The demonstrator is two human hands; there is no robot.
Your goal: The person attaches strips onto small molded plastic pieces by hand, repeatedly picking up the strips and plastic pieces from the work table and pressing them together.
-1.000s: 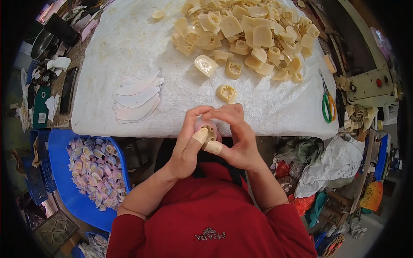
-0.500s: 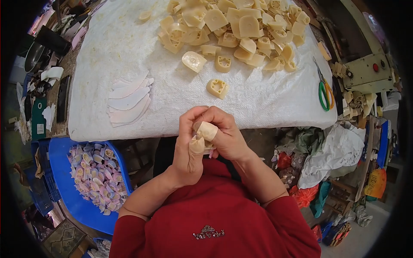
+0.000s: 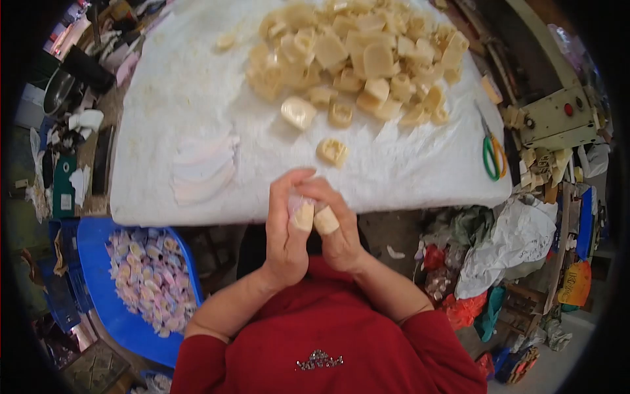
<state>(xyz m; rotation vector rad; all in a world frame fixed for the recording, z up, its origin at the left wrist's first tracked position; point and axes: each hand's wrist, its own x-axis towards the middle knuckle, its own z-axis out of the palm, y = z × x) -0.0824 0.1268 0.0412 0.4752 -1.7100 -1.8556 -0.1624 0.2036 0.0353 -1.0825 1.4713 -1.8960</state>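
My left hand (image 3: 287, 240) and my right hand (image 3: 339, 240) are cupped together in front of the table's near edge. Between them sits a small shoe heel (image 3: 303, 201) with a pale lavender covering, mostly hidden by my fingers. Both thumbs wear cream-coloured covers and point upward, slightly apart. Just beyond my fingertips, a bare cream heel (image 3: 333, 152) lies on the white cloth (image 3: 216, 125). Two more cream pieces lie behind it, in front of a large pile of cream heels (image 3: 367, 56). Left of my hands is a fanned stack of thin, pale curved sheets (image 3: 205, 169).
A blue tub (image 3: 92, 262) of lavender-covered pieces (image 3: 151, 272) stands at lower left. Scissors (image 3: 493, 152) with green and orange handles lie at the cloth's right side. Plastic bags (image 3: 508, 240) and a control box (image 3: 561, 115) are at right. A small white scrap (image 3: 395, 252) shows below the table.
My thumbs have moved apart and upward, and my hands have loosened a little around the heel. A white scrap now shows to the right of my right hand, where none was visible before.
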